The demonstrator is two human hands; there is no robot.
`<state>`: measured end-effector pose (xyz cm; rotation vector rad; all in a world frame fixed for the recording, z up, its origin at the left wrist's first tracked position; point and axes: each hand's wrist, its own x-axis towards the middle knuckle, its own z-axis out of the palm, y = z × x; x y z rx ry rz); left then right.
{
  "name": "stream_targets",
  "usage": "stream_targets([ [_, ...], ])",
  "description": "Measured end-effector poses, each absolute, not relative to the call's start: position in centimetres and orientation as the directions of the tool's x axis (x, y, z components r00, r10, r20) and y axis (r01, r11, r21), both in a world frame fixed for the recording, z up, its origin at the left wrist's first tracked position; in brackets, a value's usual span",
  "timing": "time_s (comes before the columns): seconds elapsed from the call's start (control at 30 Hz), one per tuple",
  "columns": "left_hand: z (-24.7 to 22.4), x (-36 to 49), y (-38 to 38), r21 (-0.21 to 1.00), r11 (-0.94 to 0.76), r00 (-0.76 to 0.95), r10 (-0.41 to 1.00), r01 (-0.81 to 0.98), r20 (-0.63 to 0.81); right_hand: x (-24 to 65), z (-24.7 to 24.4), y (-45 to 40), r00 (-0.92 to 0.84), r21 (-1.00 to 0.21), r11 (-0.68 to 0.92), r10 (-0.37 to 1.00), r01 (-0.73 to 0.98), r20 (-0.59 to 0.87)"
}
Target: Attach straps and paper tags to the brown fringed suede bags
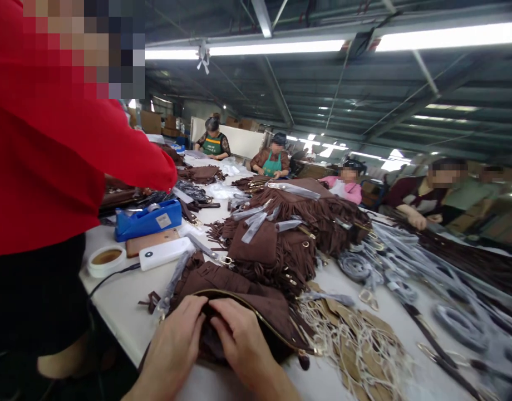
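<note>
A brown fringed handbag [239, 284] lies in front of me at the table edge, its gold zipper open and the dark inside showing. My left hand [175, 340] is closed on the near side of the opening, fingertips tucked inside. Close beside it, my right hand [241, 334] has its fingers bent into the mouth of the bag, pinching the dark lining. The fingertips of both hands are partly hidden by the bag. A plastic-wrapped strap [176, 284] is clipped at its left end.
More brown fringed bags [254, 242] are piled behind. Tan tags with white strings [360, 345] and wrapped straps [460, 328] lie to the right. A blue tape dispenser [148, 220], white power bank [166, 253] and tape roll [106, 260] sit left. A person in red [43, 167] stands close left; several others sit beyond.
</note>
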<state>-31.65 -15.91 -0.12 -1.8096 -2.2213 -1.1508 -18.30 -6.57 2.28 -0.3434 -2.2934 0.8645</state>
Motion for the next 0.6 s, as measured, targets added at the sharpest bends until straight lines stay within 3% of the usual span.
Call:
stream_targets([
  [0.1, -0.1, -30.1, -16.7, 0.419, -0.033, -0.195, 0.85, 0.907, 0.489, -13.6, 4.3, -6.7, -0.717, -0.436, 0.9, 0.323, 0.03, 0.618],
  [0.2, 0.0, -27.9, -16.4, 0.369, -0.071, -0.033, 0.963, 0.927, 0.267, -7.4, 5.3, -5.5, -0.596, -0.358, 0.877, 0.48, 0.32, 0.643],
  [0.27, 0.2, -26.9, -15.6, 0.345, -0.032, -0.022, 0.988, 0.938, 0.15, -3.9, 4.8, -4.4, -0.576, -0.378, 0.792, 0.609, 0.479, 0.545],
  [0.37, 1.1, -26.5, -14.1, 0.331, 0.051, -0.093, 0.989, 0.942, 0.112, -1.2, 3.2, -3.5, -0.631, -0.453, 0.688, 0.716, 0.567, 0.298],
  [0.47, 1.9, -26.8, -13.6, 0.348, 0.015, -0.057, 0.992, 0.937, 0.109, -1.1, 2.3, -3.7, -0.664, -0.517, 0.621, 0.737, 0.589, 0.128],
  [0.6, 1.8, -26.9, -14.1, 0.316, -0.016, -0.012, 0.996, 0.949, 0.087, -2.5, 3.7, -4.0, -0.7, -0.595, 0.597, 0.71, 0.538, 0.078],
])
